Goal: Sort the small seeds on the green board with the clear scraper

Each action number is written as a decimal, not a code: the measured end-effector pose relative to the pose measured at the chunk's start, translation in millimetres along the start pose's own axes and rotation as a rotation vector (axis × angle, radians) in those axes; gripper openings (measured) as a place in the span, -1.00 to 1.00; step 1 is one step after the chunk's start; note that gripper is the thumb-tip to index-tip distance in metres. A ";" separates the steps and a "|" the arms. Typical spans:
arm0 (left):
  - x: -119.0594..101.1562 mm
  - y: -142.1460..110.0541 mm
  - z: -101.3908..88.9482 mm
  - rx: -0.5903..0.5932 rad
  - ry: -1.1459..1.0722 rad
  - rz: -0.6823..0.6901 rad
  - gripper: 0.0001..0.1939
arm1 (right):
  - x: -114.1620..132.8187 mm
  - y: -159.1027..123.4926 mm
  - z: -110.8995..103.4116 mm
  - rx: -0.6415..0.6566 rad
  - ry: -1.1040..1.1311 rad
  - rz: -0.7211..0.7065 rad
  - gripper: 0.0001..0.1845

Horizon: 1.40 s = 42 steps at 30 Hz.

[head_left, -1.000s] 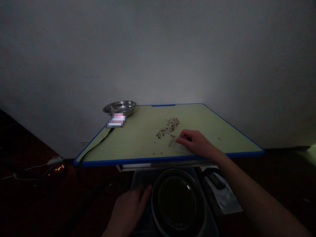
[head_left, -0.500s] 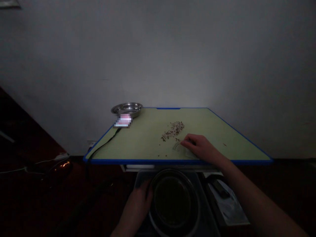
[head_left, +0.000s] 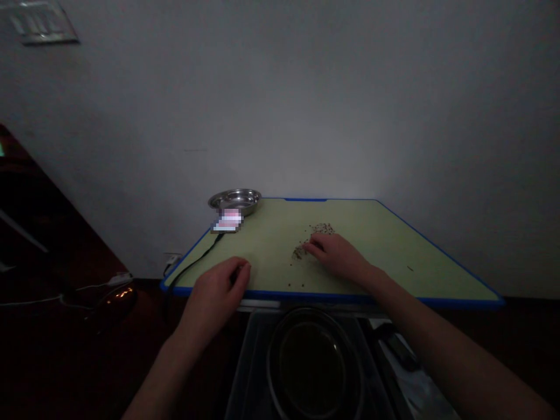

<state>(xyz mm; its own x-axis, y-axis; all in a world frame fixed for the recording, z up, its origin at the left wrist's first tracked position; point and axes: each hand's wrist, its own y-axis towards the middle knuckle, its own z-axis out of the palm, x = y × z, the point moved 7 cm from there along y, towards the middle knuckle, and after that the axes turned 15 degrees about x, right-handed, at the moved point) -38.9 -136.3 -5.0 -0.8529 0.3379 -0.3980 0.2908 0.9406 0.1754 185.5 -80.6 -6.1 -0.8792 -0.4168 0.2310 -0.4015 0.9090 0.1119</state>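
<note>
Head view: right hand (head_left: 335,254) is reaching into the dark bits (head_left: 322,228) mid-surface (head_left: 371,233), partly hiding them — fingers curling, can't tell if grasping any. Left hand (head_left: 216,286) is curling at centre-left — grip unclear. Metal bowl (head_left: 238,202) is sitting upper left; round vessel (head_left: 312,367), bottom centre.

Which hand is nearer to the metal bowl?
Left. The left hand is in front of the metal bowl, near the table's front edge; the right hand is farther off, to its right, by the scattered bits.
</note>
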 end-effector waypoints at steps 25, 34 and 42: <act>-14.3 58.8 39.8 0.018 0.178 0.095 -0.63 | 40.7 3.5 17.6 0.168 -0.412 -0.176 -0.51; -16.5 57.5 38.7 0.043 0.193 0.058 -0.63 | 38.3 -5.2 19.5 0.165 -0.373 -0.220 -0.53; -15.6 58.2 39.9 0.031 0.196 0.073 -0.61 | 29.9 -9.4 19.7 0.135 -0.244 -0.234 -0.58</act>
<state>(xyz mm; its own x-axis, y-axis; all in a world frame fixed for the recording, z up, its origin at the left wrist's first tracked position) 8.6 -85.5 -24.4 -0.8963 0.3949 -0.2016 0.3655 0.9155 0.1683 157.9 -101.5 -19.3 -0.7881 -0.6150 -0.0248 -0.6153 0.7883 0.0026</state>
